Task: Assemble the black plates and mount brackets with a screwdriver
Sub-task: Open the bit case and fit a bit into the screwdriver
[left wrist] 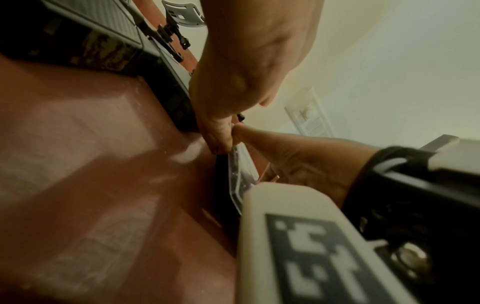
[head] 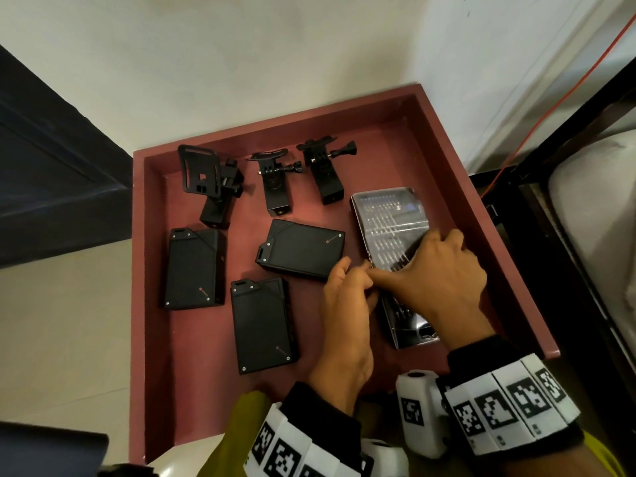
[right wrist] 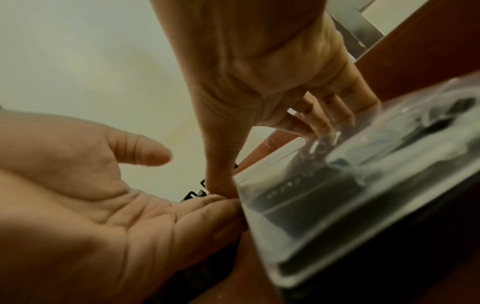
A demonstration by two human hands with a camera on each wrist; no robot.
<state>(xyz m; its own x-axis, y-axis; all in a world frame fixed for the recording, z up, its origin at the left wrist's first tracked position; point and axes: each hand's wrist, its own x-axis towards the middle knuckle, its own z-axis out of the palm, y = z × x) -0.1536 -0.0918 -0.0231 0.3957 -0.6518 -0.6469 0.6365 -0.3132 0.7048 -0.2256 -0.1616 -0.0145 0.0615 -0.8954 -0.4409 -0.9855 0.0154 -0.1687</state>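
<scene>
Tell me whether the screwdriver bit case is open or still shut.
Shut, as far as shows: the clear lid of the bit case lies flat over the bits. Both the left hand and the right hand work at its left edge.

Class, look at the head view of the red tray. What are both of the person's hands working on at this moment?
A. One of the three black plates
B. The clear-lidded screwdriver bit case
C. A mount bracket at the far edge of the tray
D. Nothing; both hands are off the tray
B: the left hand and right hand meet at the edge of the screwdriver bit case, while the plates and brackets lie untouched in the red tray.
</scene>
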